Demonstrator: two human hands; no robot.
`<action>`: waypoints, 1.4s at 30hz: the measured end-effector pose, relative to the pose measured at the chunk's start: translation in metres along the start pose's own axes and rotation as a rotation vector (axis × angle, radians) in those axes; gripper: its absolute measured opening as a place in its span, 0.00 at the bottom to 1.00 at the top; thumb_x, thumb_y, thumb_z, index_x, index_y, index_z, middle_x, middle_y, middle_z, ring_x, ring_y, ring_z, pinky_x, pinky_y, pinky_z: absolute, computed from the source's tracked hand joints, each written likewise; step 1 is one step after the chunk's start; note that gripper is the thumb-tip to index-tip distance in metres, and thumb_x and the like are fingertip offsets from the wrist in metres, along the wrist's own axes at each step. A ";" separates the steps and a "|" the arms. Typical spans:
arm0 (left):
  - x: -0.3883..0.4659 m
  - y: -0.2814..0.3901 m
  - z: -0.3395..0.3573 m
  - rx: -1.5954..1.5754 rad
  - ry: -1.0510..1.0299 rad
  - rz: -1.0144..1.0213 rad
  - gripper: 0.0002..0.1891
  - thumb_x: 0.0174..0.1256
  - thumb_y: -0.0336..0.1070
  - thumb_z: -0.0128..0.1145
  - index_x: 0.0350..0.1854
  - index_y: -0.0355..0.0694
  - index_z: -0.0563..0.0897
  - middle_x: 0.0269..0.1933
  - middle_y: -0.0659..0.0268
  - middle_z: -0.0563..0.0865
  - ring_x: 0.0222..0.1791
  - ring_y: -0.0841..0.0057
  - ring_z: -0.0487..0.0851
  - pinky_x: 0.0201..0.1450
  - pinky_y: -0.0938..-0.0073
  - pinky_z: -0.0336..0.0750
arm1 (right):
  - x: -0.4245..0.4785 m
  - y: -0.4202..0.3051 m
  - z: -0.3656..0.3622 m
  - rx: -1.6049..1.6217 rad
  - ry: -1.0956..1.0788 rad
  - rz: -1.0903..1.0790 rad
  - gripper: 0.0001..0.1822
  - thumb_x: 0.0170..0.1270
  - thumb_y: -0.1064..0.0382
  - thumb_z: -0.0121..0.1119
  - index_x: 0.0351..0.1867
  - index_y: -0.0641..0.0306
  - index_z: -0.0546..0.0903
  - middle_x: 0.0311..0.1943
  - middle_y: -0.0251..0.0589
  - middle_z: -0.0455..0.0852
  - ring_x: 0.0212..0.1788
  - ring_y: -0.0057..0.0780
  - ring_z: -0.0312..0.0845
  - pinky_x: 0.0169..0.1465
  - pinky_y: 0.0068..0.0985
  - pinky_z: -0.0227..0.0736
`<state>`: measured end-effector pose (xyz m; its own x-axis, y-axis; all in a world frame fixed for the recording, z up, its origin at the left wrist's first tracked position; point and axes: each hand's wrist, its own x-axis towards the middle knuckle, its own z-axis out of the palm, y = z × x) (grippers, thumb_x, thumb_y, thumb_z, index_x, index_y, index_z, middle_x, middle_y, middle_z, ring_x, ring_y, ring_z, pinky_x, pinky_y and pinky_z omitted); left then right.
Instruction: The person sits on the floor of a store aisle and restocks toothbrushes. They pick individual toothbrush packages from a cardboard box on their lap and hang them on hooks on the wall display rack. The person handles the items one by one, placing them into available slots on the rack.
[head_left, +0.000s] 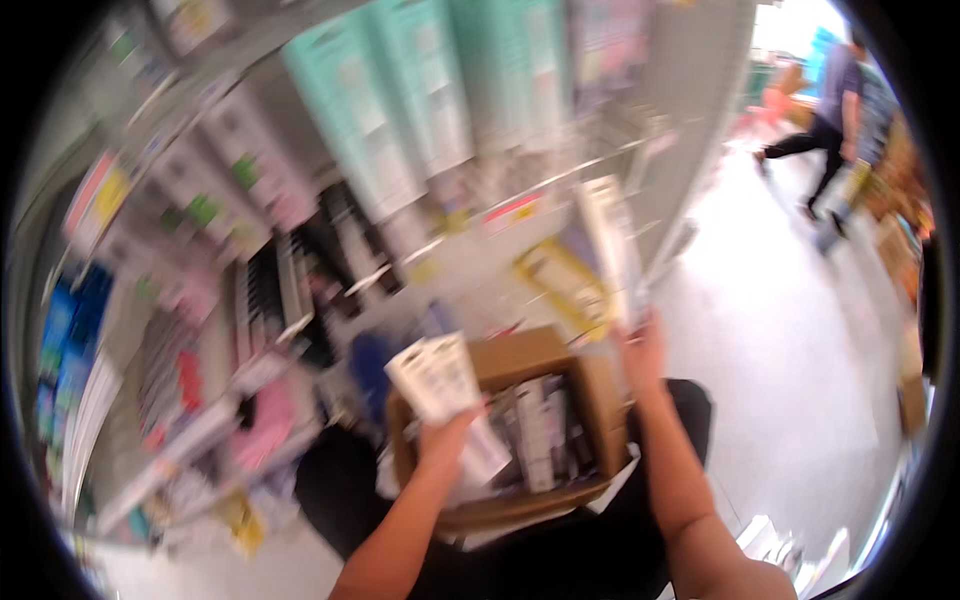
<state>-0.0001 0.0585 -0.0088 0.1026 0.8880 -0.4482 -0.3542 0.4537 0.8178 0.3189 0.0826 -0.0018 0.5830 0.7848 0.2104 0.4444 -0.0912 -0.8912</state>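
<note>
White carded packages (439, 379), at least two fanned side by side, are in the grip of my left hand (448, 442), over the left part of an open cardboard box (517, 354). The box stands between my knees and holds several narrow packages (536, 435) on end. My right hand (643, 352) grips the lower end of a long, slim white package (609, 240), raised beside a display rack at the box's far right. Motion blur hides what is printed on these packages and what they contain.
Tall mint-green packages (420, 97) hang in front of me. A yellow-framed package (566, 285) is beyond the box. Pink-and-white boxes (259, 157) line the shelf at left. A pale floor aisle (765, 322) runs along the right, where a person (832, 112) walks.
</note>
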 end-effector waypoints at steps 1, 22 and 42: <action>-0.005 -0.001 -0.005 -0.024 0.004 0.003 0.24 0.59 0.21 0.53 0.61 0.26 0.72 0.51 0.50 0.85 0.49 0.64 0.86 0.52 0.65 0.79 | -0.003 0.007 0.010 -0.013 -0.031 0.004 0.37 0.59 0.56 0.69 0.64 0.76 0.67 0.41 0.50 0.81 0.34 0.32 0.77 0.41 0.31 0.75; -0.002 0.001 -0.015 -0.119 0.035 -0.169 0.21 0.51 0.21 0.54 0.51 0.25 0.76 0.42 0.55 0.85 0.42 0.62 0.84 0.50 0.63 0.78 | 0.038 -0.033 0.023 -0.031 -0.005 -0.144 0.39 0.53 0.55 0.73 0.63 0.73 0.69 0.39 0.50 0.80 0.35 0.34 0.78 0.39 0.32 0.74; -0.005 -0.019 -0.009 0.094 -0.049 -0.230 0.20 0.56 0.23 0.56 0.54 0.29 0.79 0.50 0.56 0.86 0.50 0.68 0.84 0.56 0.68 0.76 | 0.026 -0.016 0.053 0.074 0.016 -0.173 0.37 0.52 0.58 0.73 0.60 0.74 0.71 0.29 0.46 0.81 0.26 0.31 0.77 0.33 0.29 0.73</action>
<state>-0.0025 0.0447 -0.0258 0.2159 0.7624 -0.6100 -0.2284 0.6468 0.7276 0.2906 0.1368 -0.0034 0.5129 0.7752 0.3688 0.4881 0.0901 -0.8681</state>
